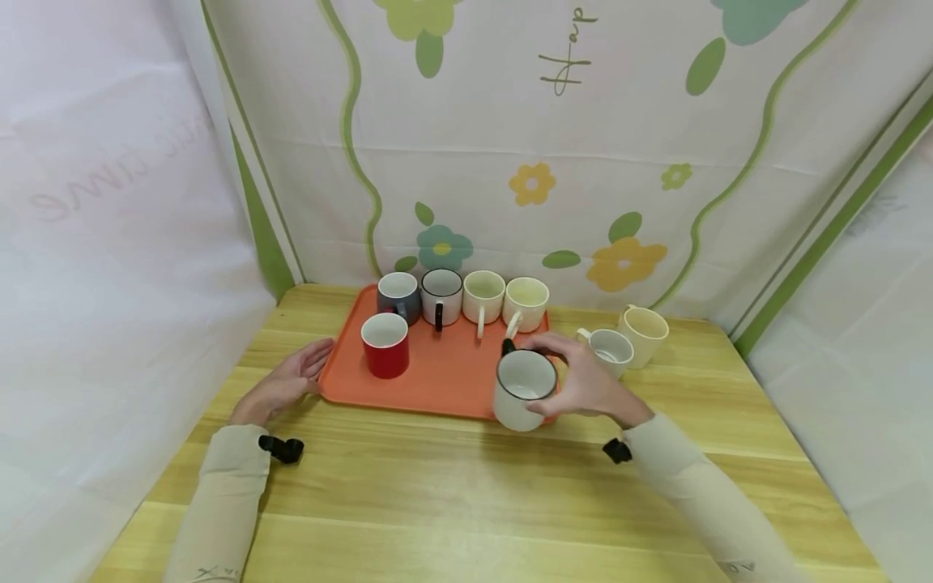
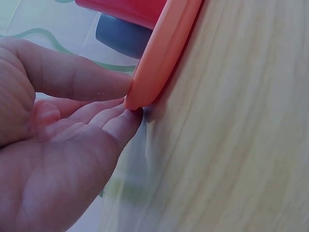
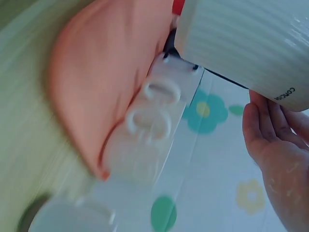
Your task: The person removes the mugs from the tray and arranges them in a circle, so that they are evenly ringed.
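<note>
A white ribbed mug [image 1: 517,411] with a dark rim and black handle is held by my right hand [image 1: 586,385], thumb and fingers on either side of it. It is raised over the front right of the orange tray [image 1: 445,382]. In the right wrist view, small lettering shows on the white mug [image 3: 231,48]. My left hand [image 1: 287,380] pinches the tray's left edge, and the left wrist view has the thumb against the tray rim [image 2: 161,58] with fingertips below it. A red mug [image 1: 386,358] stands on the tray's left part.
Along the tray's back stand a blue-grey mug [image 1: 410,308], a white mug with dark rim [image 1: 448,312] and two cream mugs [image 1: 484,308]. Right of the tray, a white mug [image 1: 612,356] and a cream mug [image 1: 647,340] stand on the wooden table [image 1: 437,494]. Printed curtains [image 1: 466,121] enclose it.
</note>
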Demonstrator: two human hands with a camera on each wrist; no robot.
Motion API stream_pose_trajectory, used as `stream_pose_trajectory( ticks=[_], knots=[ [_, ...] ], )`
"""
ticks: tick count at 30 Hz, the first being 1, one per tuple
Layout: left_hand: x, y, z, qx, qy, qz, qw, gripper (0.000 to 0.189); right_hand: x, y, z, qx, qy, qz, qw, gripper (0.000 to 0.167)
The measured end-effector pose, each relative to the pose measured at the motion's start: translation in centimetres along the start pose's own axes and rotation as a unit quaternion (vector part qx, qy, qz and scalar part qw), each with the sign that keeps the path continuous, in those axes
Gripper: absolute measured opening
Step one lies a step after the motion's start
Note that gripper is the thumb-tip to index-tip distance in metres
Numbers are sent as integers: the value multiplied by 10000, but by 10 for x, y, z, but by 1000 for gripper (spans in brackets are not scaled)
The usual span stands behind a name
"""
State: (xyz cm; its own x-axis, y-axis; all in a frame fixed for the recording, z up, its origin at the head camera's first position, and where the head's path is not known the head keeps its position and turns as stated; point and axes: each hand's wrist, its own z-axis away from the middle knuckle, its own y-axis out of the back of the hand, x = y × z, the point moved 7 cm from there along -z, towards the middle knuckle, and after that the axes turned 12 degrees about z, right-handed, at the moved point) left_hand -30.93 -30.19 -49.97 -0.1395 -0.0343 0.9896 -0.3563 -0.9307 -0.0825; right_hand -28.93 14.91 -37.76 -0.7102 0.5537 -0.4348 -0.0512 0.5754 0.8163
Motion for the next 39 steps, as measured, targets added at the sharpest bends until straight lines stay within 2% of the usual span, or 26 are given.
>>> stream_pose_trajectory(
  ticks=[6, 12, 16, 22, 28, 39],
  knots=[
    [0, 2, -1, 16, 37, -36, 10000, 103, 23, 38, 48, 300, -322, 82, 9990, 80],
    [0, 2, 0, 13, 2, -63, 10000, 103, 55, 76, 95, 734, -748, 351, 9939, 80],
    [0, 1, 1, 53, 16, -103, 9999, 102, 77, 101, 122, 889, -1191, 701, 9864, 80],
    [-1, 1, 1, 62, 12, -213, 9998, 101, 116, 131, 154, 847, -1856, 1361, 9695, 73],
    [-1, 1, 1, 84, 42, -190, 9998, 101, 155, 149, 168, 591, -2568, 1651, 9504, 68],
    [-1, 0, 1, 89, 58, -85, 9999, 102, 208, 158, 160, 214, -3227, 1776, 9294, 78]
  ],
)
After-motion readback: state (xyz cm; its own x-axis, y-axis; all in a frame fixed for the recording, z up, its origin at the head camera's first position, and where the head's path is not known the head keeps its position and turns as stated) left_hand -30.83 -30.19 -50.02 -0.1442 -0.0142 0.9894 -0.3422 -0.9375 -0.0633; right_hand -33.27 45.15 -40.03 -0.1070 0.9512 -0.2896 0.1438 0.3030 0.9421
